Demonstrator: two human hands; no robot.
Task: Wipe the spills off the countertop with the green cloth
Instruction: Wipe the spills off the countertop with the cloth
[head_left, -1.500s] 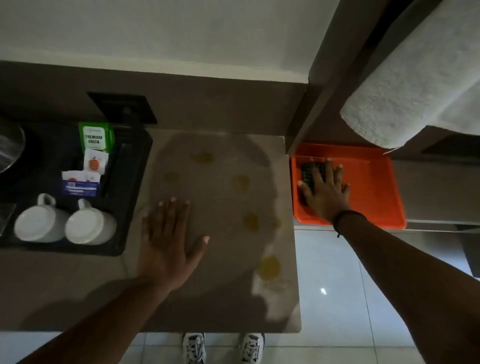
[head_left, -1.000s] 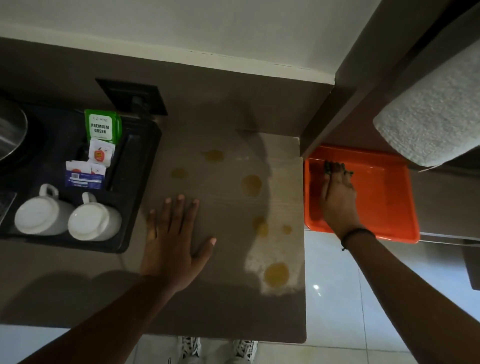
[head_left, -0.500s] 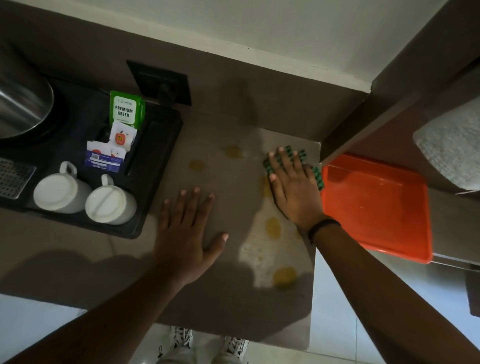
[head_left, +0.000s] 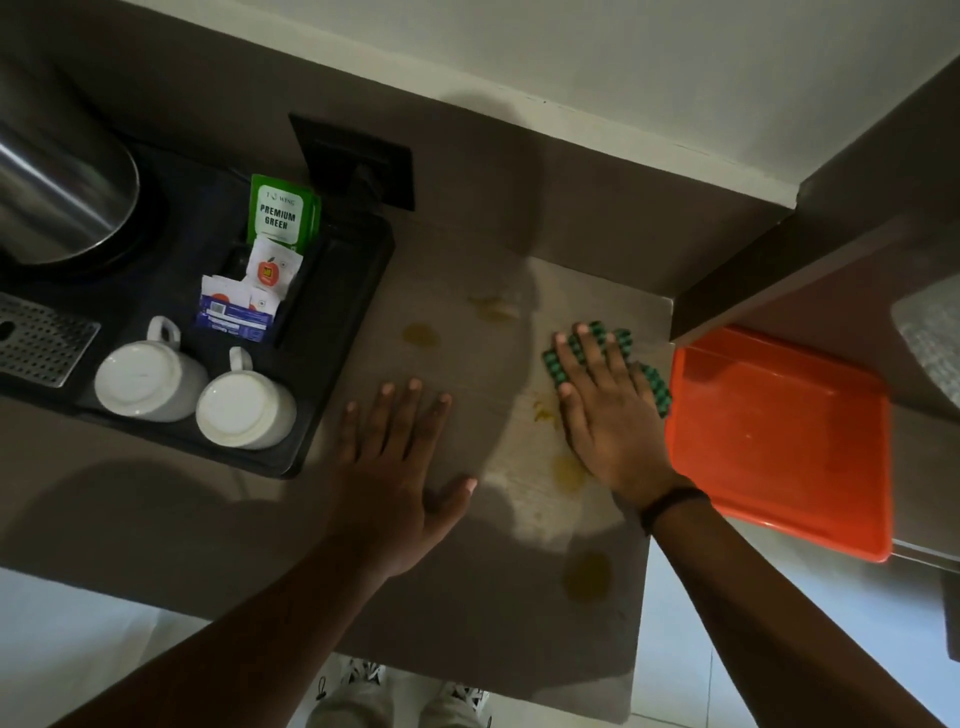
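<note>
Right hand (head_left: 605, 415), fingers spread and palm down, presses a green-and-black checked cloth (head_left: 655, 382) flat against the grey-brown wood-grain countertop (head_left: 467, 291) at its far right corner; the hand is not clenched around the fabric but lies open on top of it, the cloth showing between and beyond the fingers (head_left: 584, 358) and along the hand's right edge. A dark band circles that wrist. Just right of the cloth sits an orange rectangular plastic tray (head_left: 779, 436), its left rim close to the cloth's edge.

Left hand (head_left: 397, 467) rests open and flat on the bare counter, holding nothing, to the left of the right hand and apart from it.

Yellowish spills (head_left: 587, 574) dot the surface: one near the front right, one touching the heel of the right hand, a smear beside its thumb, and two more farther back, left of the cloth.

At the left, a black plastic tray (head_left: 343, 332) carries two white ceramic cups (head_left: 244, 410) turned upside down, a green sachet printed "PREMIUM GREEN" (head_left: 280, 213) and other small white and blue packets (head_left: 239, 306). A shiny metal kettle (head_left: 57, 202) stands at the far left. A black wall socket (head_left: 358, 156) is set behind the tray. Sneakers (head_left: 363, 675) show below the counter's near edge.
</note>
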